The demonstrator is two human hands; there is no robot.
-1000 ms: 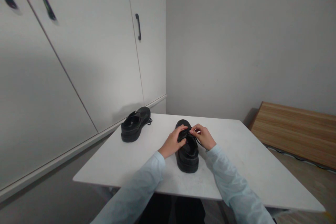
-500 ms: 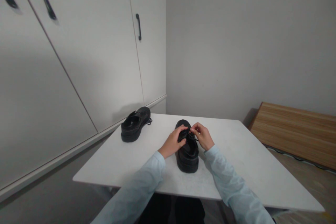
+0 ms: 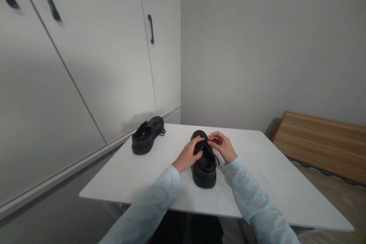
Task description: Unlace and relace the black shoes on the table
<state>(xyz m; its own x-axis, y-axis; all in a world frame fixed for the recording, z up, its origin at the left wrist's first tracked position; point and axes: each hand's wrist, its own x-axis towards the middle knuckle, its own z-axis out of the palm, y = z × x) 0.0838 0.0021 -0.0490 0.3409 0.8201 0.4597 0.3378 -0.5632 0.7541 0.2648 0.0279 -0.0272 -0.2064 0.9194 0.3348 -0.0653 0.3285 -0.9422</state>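
Note:
A black lace-up shoe (image 3: 204, 177) rests on the white table with its heel toward me and its toe pointing away. My left hand (image 3: 188, 155) grips its left side, thumb by the opening and fingers over the lacing. At the right of the lacing, my right hand (image 3: 223, 145) pinches a black shoelace between thumb and forefinger. A lace end (image 3: 217, 159) hangs down over the right edge of the opening. My fingers partly cover the tongue and eyelets. Farther left stands a second black shoe (image 3: 145, 137), its laces trailing on the right side.
The white table (image 3: 265, 187) spreads out under both shoes. White cabinet doors (image 3: 114, 57) with dark handles line the left side. Beyond the table is a grey wall (image 3: 257, 45). A wood-grain panel (image 3: 323, 145) lies low at the right.
My right hand has shifted slightly to the right, and its fingers have opened out a little. The lace end now hangs lower beside the shoe opening. My left hand stays put.

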